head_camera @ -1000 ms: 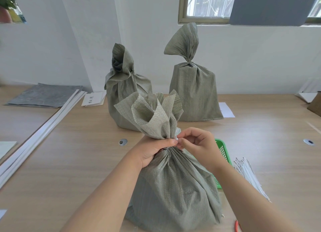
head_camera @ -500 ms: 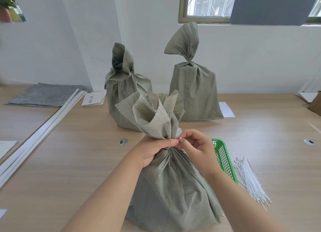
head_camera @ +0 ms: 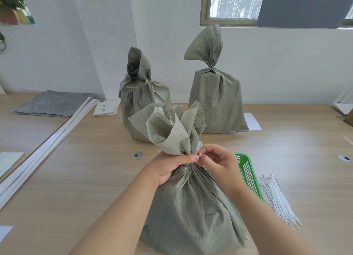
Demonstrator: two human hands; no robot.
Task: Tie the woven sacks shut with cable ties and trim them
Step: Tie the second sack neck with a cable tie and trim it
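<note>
Grey-green woven cloth is filling the middle of the view. The nearest sack (head_camera: 191,207) is standing upright on the wooden bench (head_camera: 91,178), close in front of the person, its mouth gathered into a neck with the loose top flaring out above.

The left hand (head_camera: 170,167) is gripping that neck from the left, its fingers (head_camera: 191,157) curling round the bunched cloth and the thumb lying across the front. The right hand (head_camera: 219,165) is meeting it from the right, with fingers bent together and pinching a small white piece at the neck. This is probably the cable tie (head_camera: 199,155), though very little of it is showing.

Two more sacks are standing further back, near the wall. The left rear sack (head_camera: 145,105) is drooping at its folded top, and the right rear sack (head_camera: 215,102) is cinched tight below a fanned top.

A green basket (head_camera: 248,170) is sitting just to the right of the nearest sack, partly hidden by the right wrist. A bundle of white ties (head_camera: 277,195) is lying on the bench beside it. Grey sheets (head_camera: 53,104) and long white strips (head_camera: 47,140) are lying well off to the left.
</note>
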